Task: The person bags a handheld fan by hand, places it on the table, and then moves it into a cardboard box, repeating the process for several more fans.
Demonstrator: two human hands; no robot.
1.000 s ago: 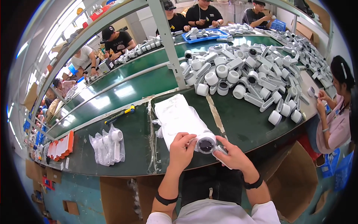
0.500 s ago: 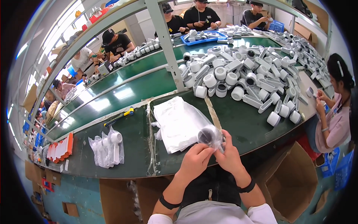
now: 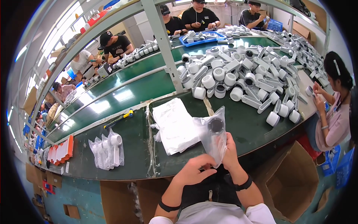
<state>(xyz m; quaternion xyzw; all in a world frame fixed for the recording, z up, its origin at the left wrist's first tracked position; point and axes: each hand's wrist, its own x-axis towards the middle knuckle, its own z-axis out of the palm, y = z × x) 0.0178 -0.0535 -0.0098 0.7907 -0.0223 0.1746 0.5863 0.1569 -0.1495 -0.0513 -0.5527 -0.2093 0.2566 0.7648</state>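
Observation:
My right hand [image 3: 230, 155] is closed around the lower part of a clear plastic bag with a white handheld appliance [image 3: 215, 125] inside. The appliance has a round head with a dark end, and its handle shows dimly through the film. Beside the bag's lower end, my left hand [image 3: 195, 170] is open, thumb and fingers apart with nothing between them. A stack of white plastic bags [image 3: 173, 127] lies on the green table just left of the held bag. Farther left rest several bagged appliances [image 3: 107, 151] in a row.
A large heap of unbagged appliances [image 3: 238, 74] covers the table's right side. A yellow-and-black hand tool [image 3: 119, 118] and orange-edged cards [image 3: 60, 150] lie left. A metal post [image 3: 162, 44] rises behind the bags. An open carton [image 3: 291, 183] stands below right. Co-workers [image 3: 335, 97] work around.
The bagged appliance has turned upright, and its bag now stands out above the round head. My left hand has come away from it, down and left, and its fingers have spread.

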